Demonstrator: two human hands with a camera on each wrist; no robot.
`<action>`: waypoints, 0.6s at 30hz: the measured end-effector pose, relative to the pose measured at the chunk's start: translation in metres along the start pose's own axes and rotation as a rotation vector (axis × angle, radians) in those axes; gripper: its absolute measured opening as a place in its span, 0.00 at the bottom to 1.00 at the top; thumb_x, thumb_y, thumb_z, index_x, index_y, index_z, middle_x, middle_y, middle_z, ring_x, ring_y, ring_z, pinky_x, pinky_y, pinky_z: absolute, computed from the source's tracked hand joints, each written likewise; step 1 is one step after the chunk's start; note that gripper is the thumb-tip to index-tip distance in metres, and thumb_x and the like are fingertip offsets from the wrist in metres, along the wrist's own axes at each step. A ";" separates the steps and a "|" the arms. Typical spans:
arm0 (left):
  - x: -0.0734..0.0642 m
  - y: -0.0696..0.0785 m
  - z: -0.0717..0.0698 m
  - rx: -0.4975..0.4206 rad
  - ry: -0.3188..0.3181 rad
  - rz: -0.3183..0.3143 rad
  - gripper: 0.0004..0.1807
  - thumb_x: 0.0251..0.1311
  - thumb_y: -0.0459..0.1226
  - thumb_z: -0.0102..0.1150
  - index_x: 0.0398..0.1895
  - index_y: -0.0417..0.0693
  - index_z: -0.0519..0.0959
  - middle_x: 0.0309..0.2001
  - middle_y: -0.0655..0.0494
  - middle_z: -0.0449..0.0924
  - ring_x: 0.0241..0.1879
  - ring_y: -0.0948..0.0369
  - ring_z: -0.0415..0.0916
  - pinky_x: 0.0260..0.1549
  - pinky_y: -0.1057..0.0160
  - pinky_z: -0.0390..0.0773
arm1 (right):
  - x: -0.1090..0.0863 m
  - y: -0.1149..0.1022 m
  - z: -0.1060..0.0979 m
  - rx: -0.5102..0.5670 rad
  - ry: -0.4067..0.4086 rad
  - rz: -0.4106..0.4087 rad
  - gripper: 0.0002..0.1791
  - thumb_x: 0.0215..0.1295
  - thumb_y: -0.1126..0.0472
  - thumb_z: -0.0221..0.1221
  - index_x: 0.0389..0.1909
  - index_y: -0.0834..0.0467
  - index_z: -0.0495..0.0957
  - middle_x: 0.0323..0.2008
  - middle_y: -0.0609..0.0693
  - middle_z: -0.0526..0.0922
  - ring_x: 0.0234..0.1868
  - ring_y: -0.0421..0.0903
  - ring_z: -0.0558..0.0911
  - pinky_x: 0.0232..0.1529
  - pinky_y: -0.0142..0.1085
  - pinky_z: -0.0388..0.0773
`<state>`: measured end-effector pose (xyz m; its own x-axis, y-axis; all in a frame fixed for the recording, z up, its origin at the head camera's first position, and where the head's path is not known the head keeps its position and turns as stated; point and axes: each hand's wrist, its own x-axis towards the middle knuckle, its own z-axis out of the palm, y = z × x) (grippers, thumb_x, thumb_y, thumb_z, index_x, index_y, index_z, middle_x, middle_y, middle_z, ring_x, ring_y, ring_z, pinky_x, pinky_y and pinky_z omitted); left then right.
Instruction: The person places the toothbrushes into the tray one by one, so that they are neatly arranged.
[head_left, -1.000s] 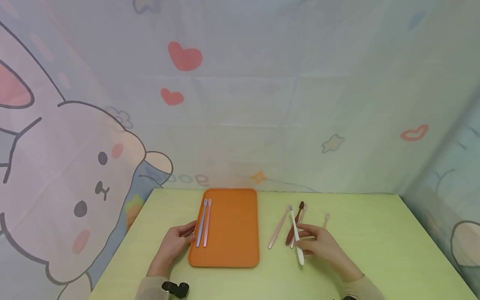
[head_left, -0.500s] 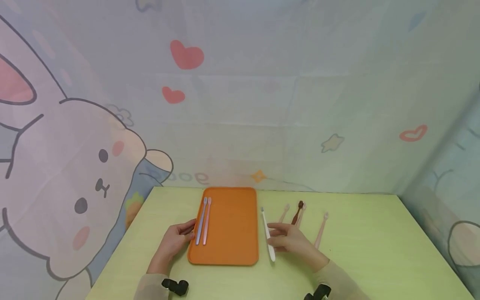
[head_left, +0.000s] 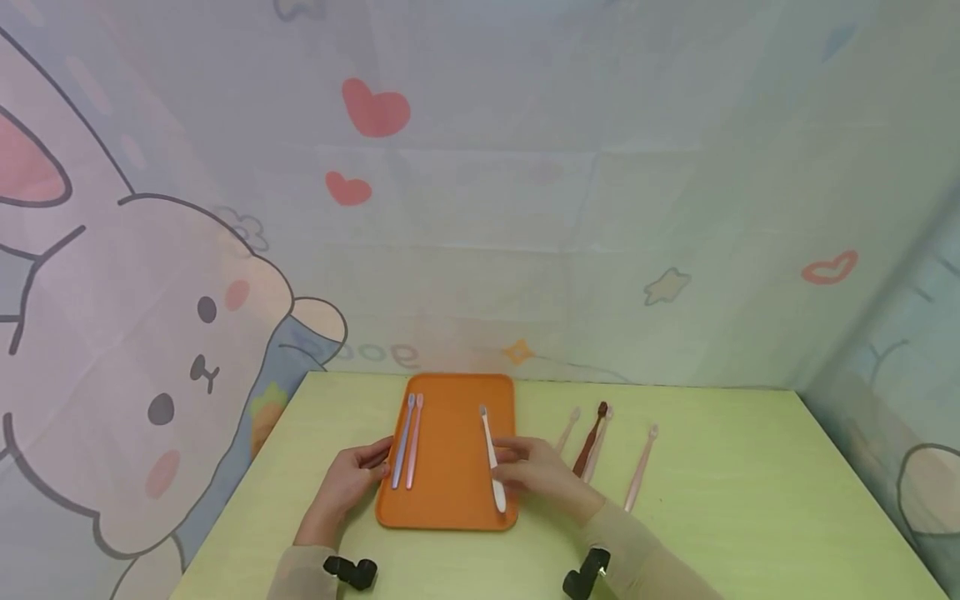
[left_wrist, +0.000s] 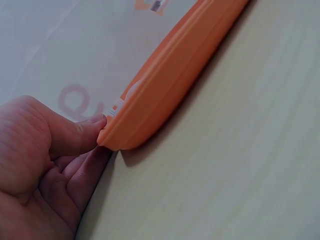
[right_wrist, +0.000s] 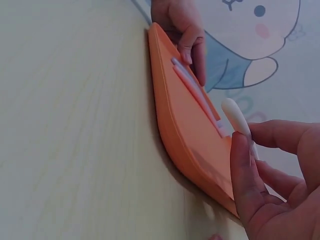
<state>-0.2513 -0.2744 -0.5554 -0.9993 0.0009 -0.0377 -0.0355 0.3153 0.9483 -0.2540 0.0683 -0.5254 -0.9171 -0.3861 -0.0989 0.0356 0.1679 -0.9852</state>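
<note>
Over the right half of the orange tray (head_left: 453, 467), the white toothbrush (head_left: 491, 452) is staying in the air, and the right hand (head_left: 543, 475) is pinching its handle between thumb and fingers. On the tray's left part, a blue toothbrush (head_left: 402, 443) and a pink toothbrush (head_left: 414, 446) are lying side by side. At the tray's left edge, the left hand (head_left: 347, 487) is gripping the rim, fingers curling below. Right of the tray, a brown toothbrush (head_left: 589, 445) and three pale pink toothbrushes (head_left: 641, 469) are resting on the green table (head_left: 720, 492). Behind the tray, a printed backdrop (head_left: 480, 208) is hanging.
</note>
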 end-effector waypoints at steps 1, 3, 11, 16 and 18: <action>0.000 0.000 0.000 0.004 0.001 0.001 0.28 0.68 0.22 0.61 0.71 0.31 0.76 0.66 0.34 0.79 0.70 0.42 0.74 0.68 0.47 0.73 | 0.003 -0.001 0.002 -0.004 0.001 0.000 0.35 0.67 0.64 0.71 0.73 0.67 0.74 0.57 0.62 0.85 0.45 0.46 0.88 0.45 0.38 0.88; -0.001 0.000 0.001 0.006 0.002 0.000 0.27 0.68 0.22 0.61 0.71 0.31 0.76 0.66 0.35 0.79 0.70 0.42 0.74 0.68 0.47 0.73 | 0.008 -0.002 0.007 -0.002 0.005 0.001 0.34 0.67 0.64 0.71 0.73 0.66 0.75 0.58 0.62 0.85 0.47 0.47 0.88 0.46 0.38 0.88; -0.001 0.000 0.002 -0.004 -0.003 -0.001 0.28 0.68 0.22 0.61 0.71 0.32 0.76 0.66 0.35 0.79 0.70 0.42 0.74 0.68 0.48 0.74 | 0.027 -0.005 0.022 0.047 0.022 0.028 0.34 0.65 0.67 0.71 0.72 0.67 0.75 0.56 0.62 0.86 0.46 0.49 0.89 0.47 0.40 0.89; 0.001 0.002 0.002 0.012 -0.011 0.015 0.28 0.67 0.23 0.62 0.72 0.32 0.76 0.66 0.35 0.80 0.70 0.43 0.74 0.70 0.45 0.71 | 0.039 -0.008 0.031 0.060 0.067 0.058 0.34 0.65 0.68 0.71 0.72 0.66 0.76 0.56 0.61 0.86 0.46 0.49 0.89 0.46 0.40 0.89; 0.002 0.003 0.002 0.011 -0.016 0.016 0.28 0.67 0.23 0.62 0.72 0.32 0.76 0.66 0.35 0.79 0.70 0.43 0.74 0.70 0.44 0.70 | 0.044 -0.009 0.036 0.071 0.084 0.068 0.34 0.65 0.69 0.71 0.72 0.67 0.75 0.57 0.62 0.86 0.46 0.49 0.89 0.46 0.40 0.89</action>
<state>-0.2530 -0.2717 -0.5531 -0.9994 0.0212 -0.0274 -0.0190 0.3251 0.9455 -0.2806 0.0175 -0.5258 -0.9416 -0.2983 -0.1564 0.1240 0.1249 -0.9844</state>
